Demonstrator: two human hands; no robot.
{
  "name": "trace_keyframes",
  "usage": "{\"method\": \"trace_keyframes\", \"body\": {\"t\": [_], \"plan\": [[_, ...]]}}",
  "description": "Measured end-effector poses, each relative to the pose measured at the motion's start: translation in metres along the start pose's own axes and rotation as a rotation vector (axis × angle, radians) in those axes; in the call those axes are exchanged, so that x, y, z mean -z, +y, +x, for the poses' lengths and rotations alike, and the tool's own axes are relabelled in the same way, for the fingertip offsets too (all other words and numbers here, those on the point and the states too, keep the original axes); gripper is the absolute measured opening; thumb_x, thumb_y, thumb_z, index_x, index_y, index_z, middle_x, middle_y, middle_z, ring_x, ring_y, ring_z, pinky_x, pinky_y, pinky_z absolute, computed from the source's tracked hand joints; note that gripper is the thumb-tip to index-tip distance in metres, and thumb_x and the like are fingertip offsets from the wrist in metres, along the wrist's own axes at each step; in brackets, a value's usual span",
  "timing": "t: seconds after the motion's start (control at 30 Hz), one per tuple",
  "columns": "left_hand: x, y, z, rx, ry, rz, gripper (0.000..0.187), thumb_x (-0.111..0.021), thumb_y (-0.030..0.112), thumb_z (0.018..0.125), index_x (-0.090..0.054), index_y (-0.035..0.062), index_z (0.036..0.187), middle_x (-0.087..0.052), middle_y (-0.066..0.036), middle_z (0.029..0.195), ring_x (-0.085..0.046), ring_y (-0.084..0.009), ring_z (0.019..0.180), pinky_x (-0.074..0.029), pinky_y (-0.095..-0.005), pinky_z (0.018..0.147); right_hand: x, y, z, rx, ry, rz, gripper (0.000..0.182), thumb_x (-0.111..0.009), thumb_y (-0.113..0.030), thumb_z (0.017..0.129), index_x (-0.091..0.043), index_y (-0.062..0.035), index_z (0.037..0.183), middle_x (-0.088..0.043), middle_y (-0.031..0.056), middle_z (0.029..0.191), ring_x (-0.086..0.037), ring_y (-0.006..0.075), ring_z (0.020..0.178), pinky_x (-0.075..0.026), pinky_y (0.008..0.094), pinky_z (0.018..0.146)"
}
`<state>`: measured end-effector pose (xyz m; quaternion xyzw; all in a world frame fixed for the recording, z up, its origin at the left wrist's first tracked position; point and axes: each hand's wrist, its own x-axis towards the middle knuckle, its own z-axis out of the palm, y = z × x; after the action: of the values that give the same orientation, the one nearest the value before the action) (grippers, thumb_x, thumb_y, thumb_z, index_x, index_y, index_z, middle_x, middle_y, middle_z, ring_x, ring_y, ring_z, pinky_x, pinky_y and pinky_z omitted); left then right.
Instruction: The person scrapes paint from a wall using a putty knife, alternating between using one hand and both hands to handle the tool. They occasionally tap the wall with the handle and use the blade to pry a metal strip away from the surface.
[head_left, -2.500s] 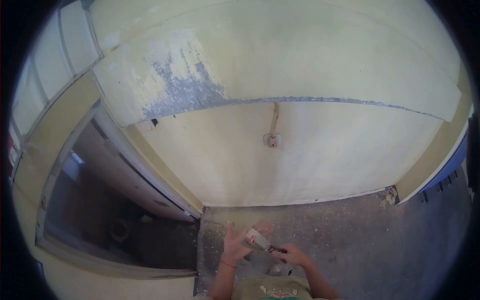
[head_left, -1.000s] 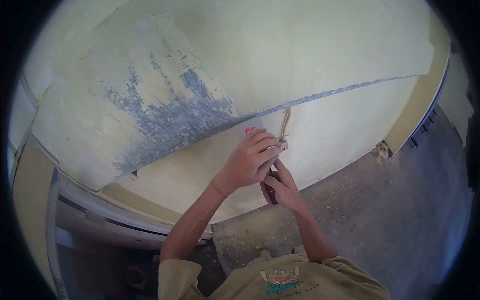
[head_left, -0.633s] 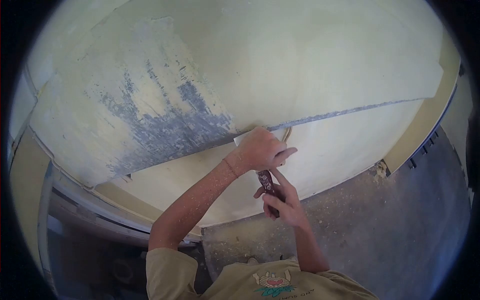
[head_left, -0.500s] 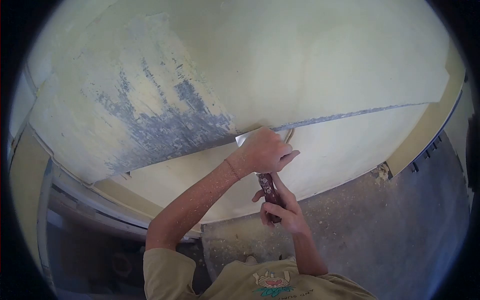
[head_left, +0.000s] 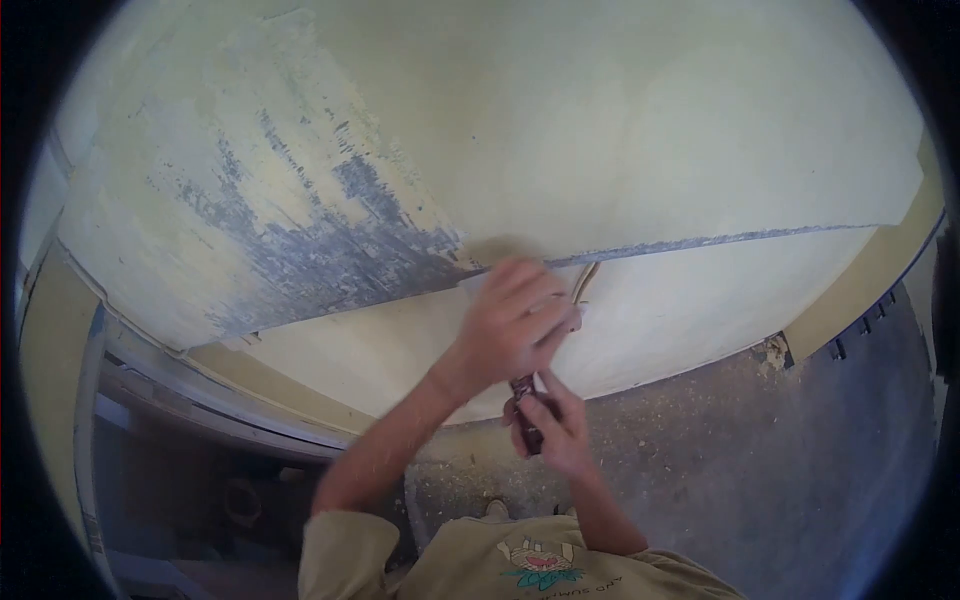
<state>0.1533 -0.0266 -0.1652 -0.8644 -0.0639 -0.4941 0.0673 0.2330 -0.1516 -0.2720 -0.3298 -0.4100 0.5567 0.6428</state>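
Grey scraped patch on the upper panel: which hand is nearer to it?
Left. The left hand is by the panel's lower edge, just right of the patch; the right hand is lower and farther off, around the scraper handle.

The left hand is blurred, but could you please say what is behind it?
A pale corner of the scraper blade shows past the left hand, and a cable shows beyond its other side. The rest of the blade and the wall directly behind are covered.
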Motion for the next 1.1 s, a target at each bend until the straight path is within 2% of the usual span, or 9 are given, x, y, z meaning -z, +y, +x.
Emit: {"method": "trace_keyframes", "body": {"t": [0.13, 0.17, 0.23, 0.33, 0.4, 0.57, 0.97, 1.03, 1.1], "plan": [[0.015, 0.04, -0.075, 0.944, 0.607, -0.095, 0.014, -0.065, 0.009, 0.089, -0.059, 0.0017, 0.099, -0.057, -0.005, 0.088, -0.054, -0.0114, 0.083, -0.045, -0.0257, 0.078, -0.009, 0.001, 0.005, -0.018, -0.06, -0.088, 0.053, -0.048, -0.013, 0.099, -0.028, -0.003, 0.148, -0.064, 0.012, 0.08, -0.053, 0.0107, 0.048, -0.043, 0.0245, 0.043], [0.014, 0.04, -0.079, 0.948, 0.595, -0.097, 0.014, -0.065, 0.009, 0.089, -0.059, 0.0017, 0.099, -0.057, -0.005, 0.088, -0.054, -0.0114, 0.083, -0.045, -0.0257, 0.078, -0.009, 0.003, 0.006, -0.023, -0.051, -0.081, 0.053, -0.048, -0.013, 0.099, -0.028, -0.003, 0.148, -0.064, 0.012, 0.08, -0.053, 0.0107, 0.048, -0.043, 0.0245, 0.043], [0.012, 0.041, -0.084, 1.308, 0.469, -0.63, 0.016, -0.059, 0.017, 0.095, -0.059, 0.0022, 0.1, -0.056, -0.001, 0.084, -0.051, -0.0077, 0.073, -0.042, -0.0236, 0.061, -0.008, 0.007, 0.012, -0.028, -0.055, -0.095, 0.051, -0.047, -0.012, 0.1, -0.03, -0.0033, 0.147, -0.064, 0.0083, 0.08, -0.051, 0.0079, 0.049, -0.043, 0.0239, 0.046], [-0.004, 0.036, -0.071, 1.182, 0.45, -0.584, 0.021, -0.051, 0.022, 0.1, -0.059, 0.0031, 0.1, -0.055, 0.001, 0.078, -0.05, -0.0054, 0.066, -0.037, -0.0213, 0.053, -0.015, -0.004, 0.014, -0.083, -0.038, -0.121, 0.05, -0.048, -0.012, 0.1, -0.031, -0.0019, 0.145, -0.064, 0.0077, 0.077, -0.05, 0.0078, 0.049, -0.043, 0.0238, 0.045], [0.002, 0.031, -0.068, 1.302, 0.385, -0.623, 0.022, -0.052, 0.018, 0.099, -0.058, -0.0022, 0.105, -0.058, 0.001, 0.073, -0.051, -0.0067, 0.06, -0.042, -0.0224, 0.055, -0.016, -0.003, 0.016, -0.039, -0.025, -0.196, 0.049, -0.048, -0.012, 0.099, -0.032, -0.0016, 0.145, -0.063, 0.007, 0.075, -0.05, 0.0076, 0.049, -0.042, 0.0239, 0.045], [-0.011, 0.035, -0.037, 1.351, 0.721, -0.875, 0.023, -0.051, 0.023, 0.1, -0.054, -0.0001, 0.1, -0.056, -0.004, 0.063, -0.057, -0.0108, 0.052, -0.049, -0.0237, 0.049, -0.021, -0.016, 0.02, -0.106, -0.002, -0.278, 0.046, -0.048, -0.01, 0.099, -0.037, -0.0003, 0.142, -0.058, 0.0038, 0.067, -0.048, 0.0067, 0.05, -0.041, 0.0242, 0.045], [0.001, 0.035, -0.029, 1.419, 0.588, -0.668, 0.028, -0.055, 0.024, 0.098, -0.047, -0.0002, 0.087, -0.054, -0.008, 0.057, -0.054, -0.0156, 0.041, -0.045, -0.0281, 0.037, -0.037, -0.012, 0.028, 0.022, 0.05, -0.254, 0.027, -0.048, -0.006, 0.098, -0.054, 0.0054, 0.121, -0.051, 0.0011, 0.061, -0.044, 0.0058, 0.051, -0.038, 0.0243, 0.046], [-0.004, 0.036, -0.035, 1.403, 0.602, -0.676, 0.029, -0.055, 0.024, 0.097, -0.048, -0.0003, 0.085, -0.054, -0.008, 0.056, -0.053, -0.0156, 0.041, -0.045, -0.0283, 0.037, -0.031, -0.004, 0.028, 0.085, 0.016, -0.302, 0.032, -0.042, -0.003, 0.098, -0.05, 0.0071, 0.127, -0.05, 0.0027, 0.054, -0.042, 0.0074, 0.036, -0.032, 0.0245, 0.032], [-0.006, 0.034, -0.035, 1.347, 0.612, -0.661, 0.032, -0.054, 0.025, 0.098, -0.049, -0.0005, 0.08, -0.054, -0.008, 0.055, -0.054, -0.0162, 0.041, -0.046, -0.0288, 0.038, -0.025, -0.005, 0.029, 0.085, 0.02, -0.316, 0.03, -0.046, -0.004, 0.097, -0.053, 0.0068, 0.124, -0.053, 0.0031, 0.061, -0.044, 0.0069, 0.046, -0.036, 0.0247, 0.041]]}}
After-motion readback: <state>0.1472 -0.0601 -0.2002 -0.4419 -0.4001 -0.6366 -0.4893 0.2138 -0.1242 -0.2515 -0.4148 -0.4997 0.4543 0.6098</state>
